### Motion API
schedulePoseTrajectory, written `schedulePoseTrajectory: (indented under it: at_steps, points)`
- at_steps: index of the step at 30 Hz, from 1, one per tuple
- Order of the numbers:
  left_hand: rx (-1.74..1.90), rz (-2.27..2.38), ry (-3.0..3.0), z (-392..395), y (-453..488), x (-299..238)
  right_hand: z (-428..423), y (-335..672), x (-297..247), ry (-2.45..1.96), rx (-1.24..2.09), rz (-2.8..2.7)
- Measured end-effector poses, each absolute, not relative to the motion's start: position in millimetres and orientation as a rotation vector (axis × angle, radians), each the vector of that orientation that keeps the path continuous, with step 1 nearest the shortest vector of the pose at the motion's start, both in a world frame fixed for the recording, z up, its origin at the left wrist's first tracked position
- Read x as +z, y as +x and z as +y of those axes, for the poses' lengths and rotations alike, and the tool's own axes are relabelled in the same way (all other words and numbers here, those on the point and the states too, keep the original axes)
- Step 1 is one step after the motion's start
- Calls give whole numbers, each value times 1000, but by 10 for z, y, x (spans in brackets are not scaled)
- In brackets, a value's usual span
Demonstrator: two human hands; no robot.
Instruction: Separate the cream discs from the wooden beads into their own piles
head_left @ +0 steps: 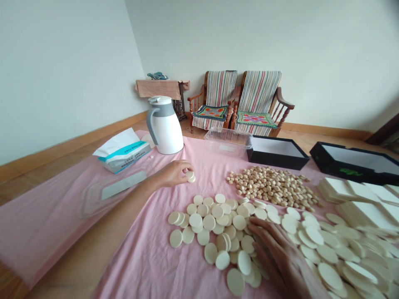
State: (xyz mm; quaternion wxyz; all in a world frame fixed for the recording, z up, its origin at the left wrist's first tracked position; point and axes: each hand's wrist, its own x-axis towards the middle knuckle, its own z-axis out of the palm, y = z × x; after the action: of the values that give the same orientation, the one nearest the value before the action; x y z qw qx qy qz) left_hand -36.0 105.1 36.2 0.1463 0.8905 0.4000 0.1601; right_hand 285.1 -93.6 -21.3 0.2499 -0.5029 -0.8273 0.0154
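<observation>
My left hand [175, 172] is closed in a pinch at the edge of a small pale wooden disc [190, 175], just above the pink cloth. Another disc shows right under that one; whether it is held too I cannot tell. My right hand [280, 254] lies palm down with its fingers stretched out over the right side of a spread of small round discs [208, 222]. Its fingertips touch some of them, and the discs under the palm are hidden. Larger pale discs [330, 253] are heaped to the right of this hand.
Small wooden beads [271, 187] lie beyond the discs, with stacked square pieces [363, 203] at right. Behind stand a clear plastic box [229, 139], a black box [277, 160] and another black box [349, 166]. A white jug [170, 131], tissue pack [124, 153] and clear lid [109, 191] are at left.
</observation>
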Motion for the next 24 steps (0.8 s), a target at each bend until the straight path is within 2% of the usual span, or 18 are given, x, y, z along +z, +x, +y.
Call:
schedulePoseTrajectory:
  at_steps: [9, 15, 21, 24]
  points:
    - [372, 1121, 2570, 1064, -331, 272, -935, 2857, -235, -1353, 21, -2252]
    - [425, 1134, 2572, 983, -300, 446, -934, 2843, -180, -1352, -17, -2263]
    - [-13, 823, 2570, 744, -121, 591, -937, 2834, -155, -1336, -67, -2245]
    - [-112, 777, 2641, 685, -55, 539, -932, 2837, -148, -1345, -78, -2264]
